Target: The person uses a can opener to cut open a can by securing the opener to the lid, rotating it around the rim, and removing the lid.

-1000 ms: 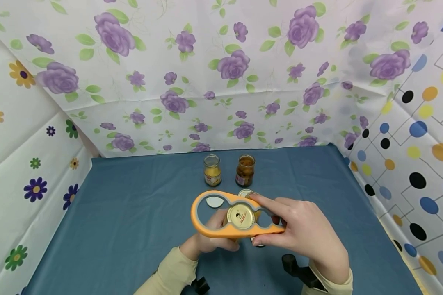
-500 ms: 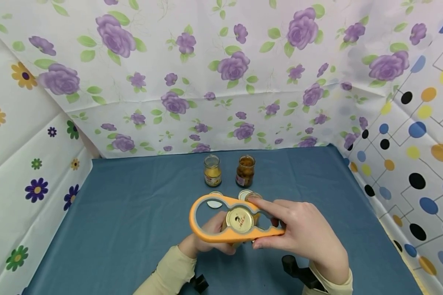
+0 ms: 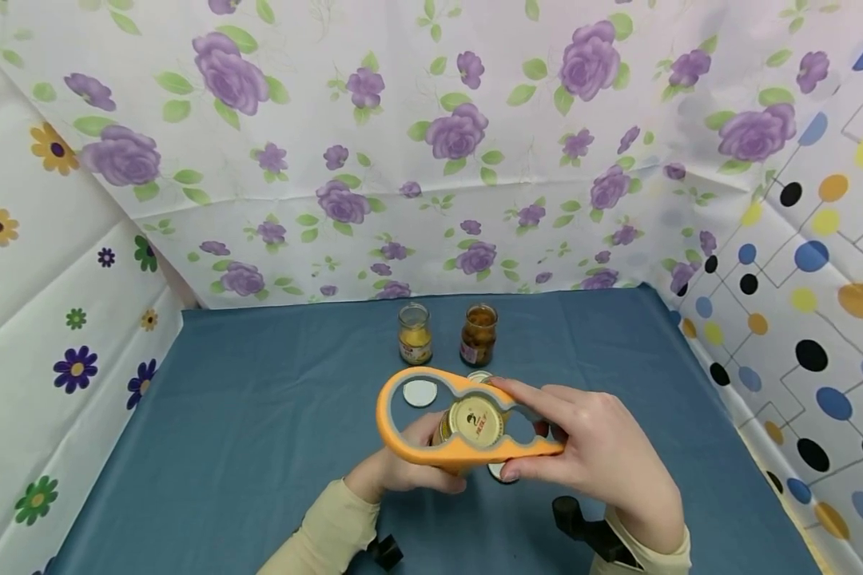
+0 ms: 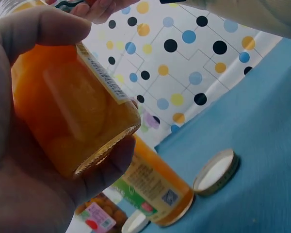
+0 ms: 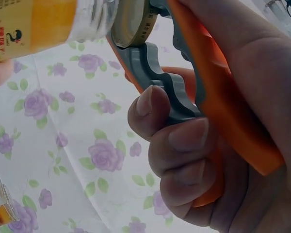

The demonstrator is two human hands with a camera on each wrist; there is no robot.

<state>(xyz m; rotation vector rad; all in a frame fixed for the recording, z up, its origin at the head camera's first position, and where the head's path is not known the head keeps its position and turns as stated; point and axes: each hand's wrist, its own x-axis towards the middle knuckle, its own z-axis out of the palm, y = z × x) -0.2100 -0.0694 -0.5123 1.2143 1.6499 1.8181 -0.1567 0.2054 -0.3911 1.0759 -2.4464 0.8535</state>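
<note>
My left hand [image 3: 406,463] grips a glass jar of orange fruit [image 4: 77,111], fingers and thumb wrapped round its body. A gold lid [image 3: 477,422] sits inside the grey-lined loop of an orange jar opener [image 3: 420,455]. My right hand [image 3: 600,447] squeezes the opener's handles, index finger along the upper one. In the right wrist view the lid's pale inner side shows, tilted off the clear glass neck of the jar. Most of the jar's body is hidden under the opener in the head view.
Two lidless jars stand at the back: one with yellow contents [image 3: 415,339], one with brown contents [image 3: 478,339]. Loose lids lie on the blue cloth, a white-lined one [image 3: 420,393] and another [image 3: 505,473]. Another orange-filled jar [image 4: 153,184] stands behind my left hand.
The opener with the lid has shifted slightly right and up. The lid now leans away from the jar, with more of the jar's neck side showing. Both hands keep their hold.
</note>
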